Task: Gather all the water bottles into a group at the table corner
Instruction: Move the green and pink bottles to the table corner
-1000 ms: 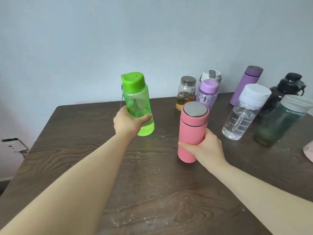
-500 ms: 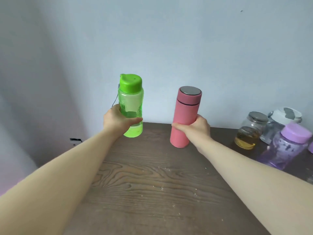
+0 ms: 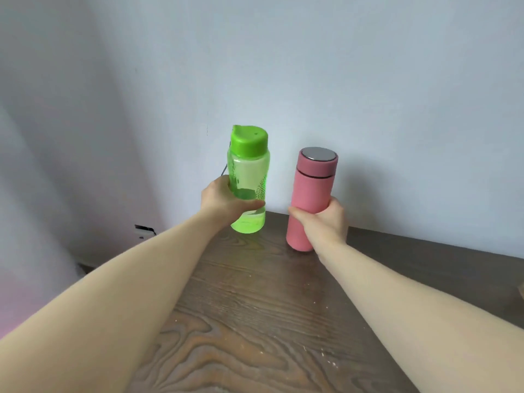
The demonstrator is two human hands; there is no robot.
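My left hand (image 3: pixel 224 201) grips a clear green bottle (image 3: pixel 249 177) with a green cap, held upright at the far left corner of the dark wooden table (image 3: pixel 255 307). Its base is at or just above the tabletop; I cannot tell if it touches. My right hand (image 3: pixel 323 222) is closed around the lower part of a pink flask (image 3: pixel 312 194) with a metal top, upright beside the green bottle, a short gap between them. The other bottles are out of view.
A pale wall (image 3: pixel 283 66) runs right behind the table's far edge. The table's left edge falls away to the floor, where a small dark and white object (image 3: pixel 144 231) sits by the wall.
Both hands carried their bottles left toward the table's far left corner. My view turned left, so the group of other bottles has slid out of the frame on the right.
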